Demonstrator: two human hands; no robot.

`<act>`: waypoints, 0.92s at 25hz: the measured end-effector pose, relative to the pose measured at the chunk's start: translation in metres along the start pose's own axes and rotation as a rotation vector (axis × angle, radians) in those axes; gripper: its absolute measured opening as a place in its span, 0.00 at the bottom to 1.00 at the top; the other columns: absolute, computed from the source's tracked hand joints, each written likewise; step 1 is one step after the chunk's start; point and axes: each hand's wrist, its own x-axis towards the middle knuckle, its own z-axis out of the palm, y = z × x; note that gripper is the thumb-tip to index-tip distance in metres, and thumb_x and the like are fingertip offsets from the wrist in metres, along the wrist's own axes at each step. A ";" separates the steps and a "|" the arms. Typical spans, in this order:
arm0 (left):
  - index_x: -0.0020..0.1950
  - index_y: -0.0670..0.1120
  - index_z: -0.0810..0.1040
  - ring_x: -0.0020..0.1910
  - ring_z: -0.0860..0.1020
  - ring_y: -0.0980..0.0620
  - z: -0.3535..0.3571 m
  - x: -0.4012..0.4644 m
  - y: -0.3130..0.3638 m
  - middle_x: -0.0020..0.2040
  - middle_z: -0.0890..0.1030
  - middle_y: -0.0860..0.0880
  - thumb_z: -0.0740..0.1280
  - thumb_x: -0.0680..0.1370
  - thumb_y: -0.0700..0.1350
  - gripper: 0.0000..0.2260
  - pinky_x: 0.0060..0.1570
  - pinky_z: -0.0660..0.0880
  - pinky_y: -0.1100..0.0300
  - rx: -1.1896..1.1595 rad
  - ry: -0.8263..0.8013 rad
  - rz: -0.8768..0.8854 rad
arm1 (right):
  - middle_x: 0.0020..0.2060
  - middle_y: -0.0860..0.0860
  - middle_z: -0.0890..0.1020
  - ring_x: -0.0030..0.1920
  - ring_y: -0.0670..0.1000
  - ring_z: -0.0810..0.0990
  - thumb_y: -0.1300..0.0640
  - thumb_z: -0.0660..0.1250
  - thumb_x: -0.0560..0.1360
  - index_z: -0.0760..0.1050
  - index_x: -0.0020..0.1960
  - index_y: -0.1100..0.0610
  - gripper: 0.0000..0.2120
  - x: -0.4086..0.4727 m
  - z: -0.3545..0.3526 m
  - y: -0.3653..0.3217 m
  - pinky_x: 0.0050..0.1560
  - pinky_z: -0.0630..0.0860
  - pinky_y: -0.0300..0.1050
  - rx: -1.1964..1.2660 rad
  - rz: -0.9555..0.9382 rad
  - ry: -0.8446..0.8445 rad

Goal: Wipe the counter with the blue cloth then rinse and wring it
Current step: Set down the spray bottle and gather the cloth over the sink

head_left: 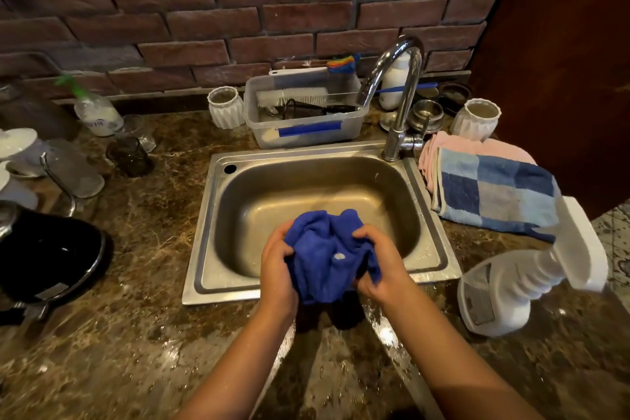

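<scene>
The blue cloth [326,255] is bunched up between both hands, held over the front rim of the steel sink [211,215]. My left hand [276,269] grips its left side and my right hand [381,263] grips its right side. A small white speck sits on the cloth's middle. The chrome tap [399,92] stands at the sink's back right; no water runs from it. The brown marble counter [136,344] in front of the sink looks wet and shiny.
A white spray bottle [504,286] stands at the right of the sink. A checked blue towel [494,191] lies on pink cloths behind it. A clear tub with brushes [306,133] and white ribbed cups sit at the back. Glasses, a black pot [47,256] stand left.
</scene>
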 end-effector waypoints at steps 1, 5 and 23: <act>0.46 0.44 0.78 0.41 0.79 0.55 0.011 -0.001 0.004 0.43 0.81 0.48 0.60 0.68 0.43 0.11 0.42 0.75 0.63 0.029 -0.007 0.066 | 0.34 0.55 0.81 0.34 0.52 0.80 0.54 0.68 0.68 0.78 0.41 0.58 0.08 0.000 0.011 -0.004 0.39 0.76 0.44 -0.010 -0.020 -0.040; 0.38 0.50 0.72 0.32 0.74 0.60 0.051 0.013 0.002 0.34 0.77 0.53 0.68 0.73 0.49 0.07 0.34 0.71 0.70 0.487 0.078 0.306 | 0.25 0.51 0.78 0.27 0.47 0.77 0.49 0.58 0.78 0.71 0.35 0.59 0.18 0.014 0.051 -0.012 0.31 0.74 0.37 -0.145 -0.266 0.108; 0.31 0.50 0.70 0.32 0.72 0.54 0.056 0.155 -0.014 0.30 0.73 0.50 0.61 0.79 0.46 0.15 0.36 0.70 0.59 0.591 0.116 0.045 | 0.36 0.52 0.81 0.37 0.48 0.80 0.48 0.55 0.79 0.75 0.40 0.54 0.16 0.084 0.064 -0.047 0.36 0.76 0.39 -0.328 -0.323 0.175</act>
